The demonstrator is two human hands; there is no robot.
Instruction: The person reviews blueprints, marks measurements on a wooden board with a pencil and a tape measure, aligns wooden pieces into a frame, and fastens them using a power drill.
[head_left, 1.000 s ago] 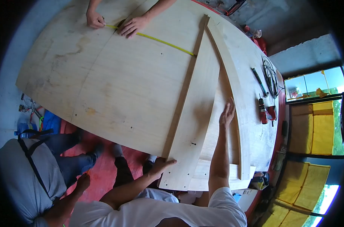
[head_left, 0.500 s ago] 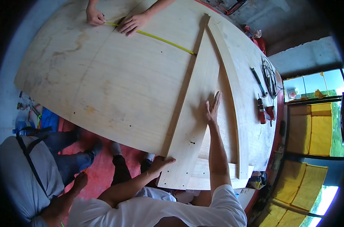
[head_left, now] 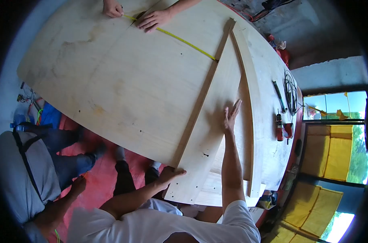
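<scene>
A wide pale wooden board lies at a slant over a big plywood sheet, joined at its far end to a curved wooden strip. My left hand is closed on the board's near left corner, thumb on top and fingers mostly hidden. Farther up, my right hand rests by the board's right edge with thumb and fingers apart. A co-worker's two hands are at a yellow tape measure, which stretches across the plywood to the board's left edge.
On the right of the plywood lie a hammer-like dark-handled tool, coiled black cable and a red-and-black power tool. Another person in grey is at the lower left, near the red floor. Yellow-curtained windows line the right.
The whole view has shifted slightly, with the far end sliding right and down. Both my hands keep their places on the board, and the tape measure still reaches its edge.
</scene>
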